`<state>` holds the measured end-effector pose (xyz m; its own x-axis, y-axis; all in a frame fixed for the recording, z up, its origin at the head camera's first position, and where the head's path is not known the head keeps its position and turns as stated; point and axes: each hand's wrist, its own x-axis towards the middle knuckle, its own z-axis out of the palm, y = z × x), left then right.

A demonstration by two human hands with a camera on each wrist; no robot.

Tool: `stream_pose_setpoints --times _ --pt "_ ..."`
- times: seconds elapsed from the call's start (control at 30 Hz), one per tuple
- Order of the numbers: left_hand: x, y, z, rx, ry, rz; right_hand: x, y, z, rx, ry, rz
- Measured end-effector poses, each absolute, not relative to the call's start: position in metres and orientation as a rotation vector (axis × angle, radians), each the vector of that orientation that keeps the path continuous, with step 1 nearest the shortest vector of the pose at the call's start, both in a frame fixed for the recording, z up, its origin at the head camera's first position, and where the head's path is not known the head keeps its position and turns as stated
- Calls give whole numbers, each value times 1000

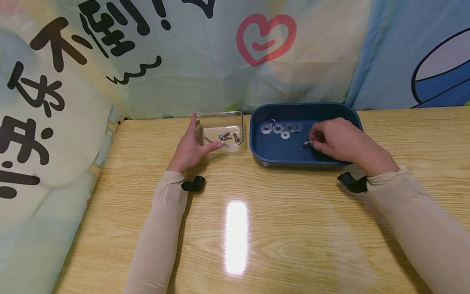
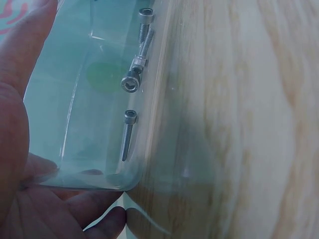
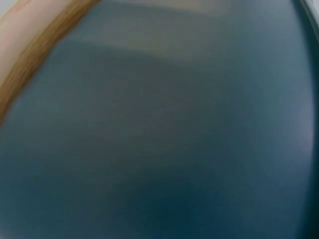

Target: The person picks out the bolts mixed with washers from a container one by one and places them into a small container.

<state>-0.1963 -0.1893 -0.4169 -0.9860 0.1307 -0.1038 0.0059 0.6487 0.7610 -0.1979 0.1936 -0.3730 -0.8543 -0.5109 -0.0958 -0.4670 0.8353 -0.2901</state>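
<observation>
My left hand [image 1: 190, 148] rests against the left end of a clear plastic box [image 1: 220, 114], thumb stretched along its front, index finger straight along its left side. Inside the box lie several silver socket-head screws [image 2: 128, 134], some crossing each other. My right hand [image 1: 339, 141] reaches into a dark blue tray [image 1: 273, 153], its thumb and forefinger pinching a small silver screw [image 1: 307, 143] close over the tray floor; the palm hides that part of the tray. Several flat washers [image 1: 278, 128] and a small metal ring [image 1: 272, 121] lie at the tray's left.
Box and tray stand side by side at the back of a wood-grain table [image 1: 279, 228]. A printed cloth [image 1: 213, 77] hangs right behind them and along the left. The right wrist view is filled by the blurred blue tray wall [image 3: 149, 119].
</observation>
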Motion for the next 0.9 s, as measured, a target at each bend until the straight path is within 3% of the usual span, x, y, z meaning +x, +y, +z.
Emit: stream_pose_setpoints --times 0.9 --pt "-197 -189 -418 147 2738 1247 -180 162 -375 -695 3064 -715"
